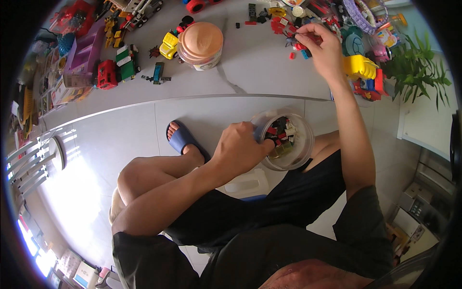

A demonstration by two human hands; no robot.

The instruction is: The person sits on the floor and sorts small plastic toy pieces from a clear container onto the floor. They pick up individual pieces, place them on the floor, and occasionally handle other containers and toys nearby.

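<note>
My left hand [240,151] grips the rim of a clear plastic tub [306,144], tilted below the table edge above my lap. Inside it lie red, white, black and olive building bricks [283,133]. My right hand [321,47] reaches over the tabletop, its thumb and forefinger close together at a small dark piece [290,39]; whether the piece is held cannot be told. Around those fingertips spreads a pile of mostly red toy bricks [278,26]. A single red brick [292,55] and a blue brick [305,54] lie near the hand.
On the grey table [252,79] stand a tub with an orange lid [204,39], a yellow toy car [169,46], a red and green toy truck [107,74] and a purple plastic tray [85,50]. A yellow toy part [360,67] and a green plant [415,68] are at the right.
</note>
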